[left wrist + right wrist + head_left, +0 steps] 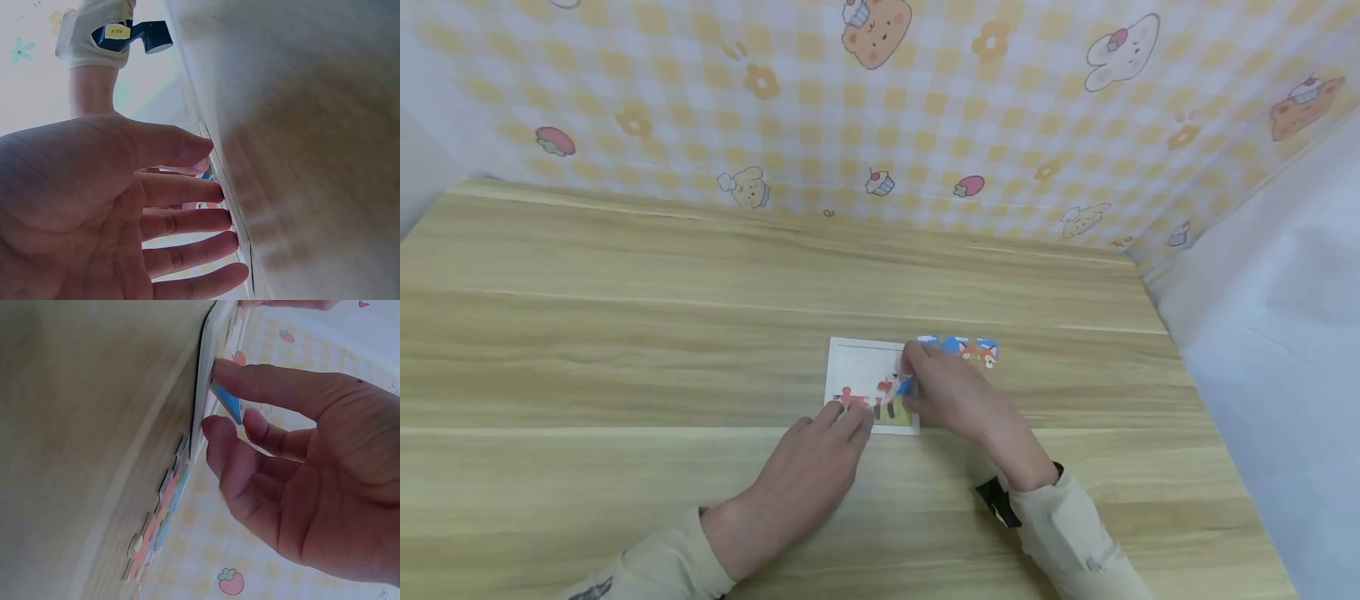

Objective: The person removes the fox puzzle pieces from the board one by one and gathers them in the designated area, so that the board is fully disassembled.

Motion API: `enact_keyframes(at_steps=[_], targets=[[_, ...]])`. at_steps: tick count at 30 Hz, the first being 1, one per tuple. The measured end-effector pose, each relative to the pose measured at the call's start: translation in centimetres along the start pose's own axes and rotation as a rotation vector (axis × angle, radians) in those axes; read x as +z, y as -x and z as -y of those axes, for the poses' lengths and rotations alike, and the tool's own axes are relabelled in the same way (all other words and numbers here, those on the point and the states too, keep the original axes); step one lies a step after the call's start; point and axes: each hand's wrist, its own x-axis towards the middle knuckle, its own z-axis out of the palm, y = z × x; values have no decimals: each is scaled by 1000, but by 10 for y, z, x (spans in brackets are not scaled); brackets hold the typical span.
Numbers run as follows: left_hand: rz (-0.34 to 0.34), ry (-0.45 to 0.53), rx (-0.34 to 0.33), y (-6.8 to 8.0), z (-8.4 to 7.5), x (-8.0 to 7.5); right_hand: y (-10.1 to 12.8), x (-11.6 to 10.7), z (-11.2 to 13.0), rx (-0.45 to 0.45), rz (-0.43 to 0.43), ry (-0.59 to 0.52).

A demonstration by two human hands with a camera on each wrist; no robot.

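Note:
A white-framed puzzle board (867, 360) lies on the table, with picture pieces along its lower part. My left hand (820, 462) rests its fingertips on the board's lower left; in the left wrist view its fingers (187, 190) are nearly straight. At the board's right side, my right hand (958, 392) pinches a blue puzzle piece (227, 401), which is tilted against the board in the right wrist view. The thumb presses near one edge of the piece. In the head view that hand hides part of the board's right edge.
Several loose puzzle pieces (988, 353) with fox faces and blue sky lie right of the board, partly behind the right hand. The wood-grain table (625, 350) meets a yellow checked cloth (805, 125) at the back and a white sheet (1277, 333) at the right.

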Motion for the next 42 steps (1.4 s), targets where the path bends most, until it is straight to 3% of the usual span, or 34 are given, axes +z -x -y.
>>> enact_keyframes(at_steps=[10,16,24,33,42], targets=[[27,-1,6,1,0,-2,3,6,0,-21,-62,-78],[41,-5,1,1,0,-1,3,6,0,-37,-80,-61],[5,-6,7,1,0,-2,5,8,-4,-79,-114,-38],[26,-1,2,1,1,-2,12,-13,-26,-253,-351,-32],[42,14,-11,0,0,-1,35,-33,-60,-149,-302,-58]])
